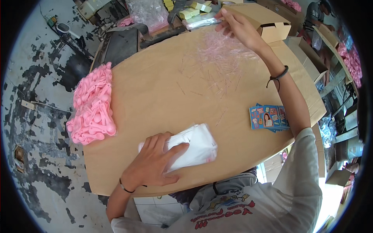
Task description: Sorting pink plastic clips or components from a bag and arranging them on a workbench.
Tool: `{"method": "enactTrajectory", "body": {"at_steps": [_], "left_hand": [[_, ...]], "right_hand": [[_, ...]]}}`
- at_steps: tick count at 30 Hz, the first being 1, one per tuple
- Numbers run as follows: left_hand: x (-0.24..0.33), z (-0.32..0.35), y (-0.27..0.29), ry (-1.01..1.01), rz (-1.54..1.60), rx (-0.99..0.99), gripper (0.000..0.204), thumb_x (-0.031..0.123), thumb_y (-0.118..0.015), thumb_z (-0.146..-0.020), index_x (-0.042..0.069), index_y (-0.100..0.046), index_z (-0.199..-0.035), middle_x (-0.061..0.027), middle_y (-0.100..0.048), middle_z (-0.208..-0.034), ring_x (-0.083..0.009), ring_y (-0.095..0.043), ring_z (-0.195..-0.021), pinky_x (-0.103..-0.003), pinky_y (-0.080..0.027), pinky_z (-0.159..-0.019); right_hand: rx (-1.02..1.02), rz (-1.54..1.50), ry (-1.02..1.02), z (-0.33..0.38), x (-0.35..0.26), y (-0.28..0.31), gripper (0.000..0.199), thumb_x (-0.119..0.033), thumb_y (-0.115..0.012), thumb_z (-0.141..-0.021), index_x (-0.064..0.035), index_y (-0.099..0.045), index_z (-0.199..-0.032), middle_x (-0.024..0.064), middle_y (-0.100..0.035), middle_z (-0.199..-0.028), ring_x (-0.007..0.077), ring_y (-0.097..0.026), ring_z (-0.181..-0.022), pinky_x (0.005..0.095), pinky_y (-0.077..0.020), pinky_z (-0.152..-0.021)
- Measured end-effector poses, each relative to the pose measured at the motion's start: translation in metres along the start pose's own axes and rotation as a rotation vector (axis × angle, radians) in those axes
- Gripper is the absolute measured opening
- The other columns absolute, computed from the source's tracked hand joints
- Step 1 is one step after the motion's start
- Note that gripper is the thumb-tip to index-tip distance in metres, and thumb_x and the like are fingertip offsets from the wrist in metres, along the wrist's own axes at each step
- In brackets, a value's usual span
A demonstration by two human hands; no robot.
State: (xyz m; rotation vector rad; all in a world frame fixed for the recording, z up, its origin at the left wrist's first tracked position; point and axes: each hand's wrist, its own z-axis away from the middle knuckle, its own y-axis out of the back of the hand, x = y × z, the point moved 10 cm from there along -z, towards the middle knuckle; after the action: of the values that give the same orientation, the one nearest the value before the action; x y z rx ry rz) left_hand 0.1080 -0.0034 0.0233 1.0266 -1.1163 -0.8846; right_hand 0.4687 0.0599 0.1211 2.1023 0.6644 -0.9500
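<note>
Pressing softly with the left hand (153, 161) on a stack of thin white plastic packets (196, 141), near the close edge of a big table covered in smooth brown paper (147, 93). Spreading the left fingers wide, with the thumb well out across the top, not pinching. Reaching far over with the right hand (241, 33), up above the messy heap of thin, see-through pink sticks (223, 64), near some flat, shiny clear plastic packs (200, 21) and a brown cardboard box (274, 33). Bending the right fingers a little; too small to tell from here if holding anything thin. Looks like an early part of the work, with plenty left. Done so far: only laying things out within reach, by the look of it. Left over: lots of loose sticks, a small pile of blue picture cards (268, 117) by the right forearm, and a big lump of pink plastic pieces with round ends (93, 105), bunched in clear wrap at the left edge. Nowhere to be seen for sure: a finished pack.
</note>
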Motion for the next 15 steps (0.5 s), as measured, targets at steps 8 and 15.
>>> {"method": "enactTrajectory", "body": {"at_steps": [8,15], "left_hand": [[0.03,-0.125,0.072,-0.13,0.465,0.421,0.068,0.028,-0.073,-0.09,-0.005,-0.044,-0.142,-0.0204,-0.053,-0.139,-0.0283,-0.058,-0.119,-0.038,-0.044,-0.105],[0.055,-0.221,0.077,-0.419,1.133,0.283,0.03,0.008,-0.062,-0.098,-0.006,-0.06,-0.125,-0.0125,-0.067,-0.122,-0.0154,-0.063,-0.112,-0.028,-0.053,-0.09]], "right_hand": [[-0.069,-0.454,0.172,0.007,-0.08,-0.034,0.055,-0.048,-0.029,-0.109,-0.0014,-0.056,-0.118,0.006,-0.065,-0.081,0.0119,-0.059,-0.072,0.0272,-0.0495,-0.065],[-0.088,-0.675,0.1,0.001,-0.078,-0.012,0.054,-0.048,-0.029,-0.109,-0.0014,-0.054,-0.117,0.0087,-0.063,-0.081,0.0136,-0.059,-0.072,0.028,-0.0499,-0.068]]}}
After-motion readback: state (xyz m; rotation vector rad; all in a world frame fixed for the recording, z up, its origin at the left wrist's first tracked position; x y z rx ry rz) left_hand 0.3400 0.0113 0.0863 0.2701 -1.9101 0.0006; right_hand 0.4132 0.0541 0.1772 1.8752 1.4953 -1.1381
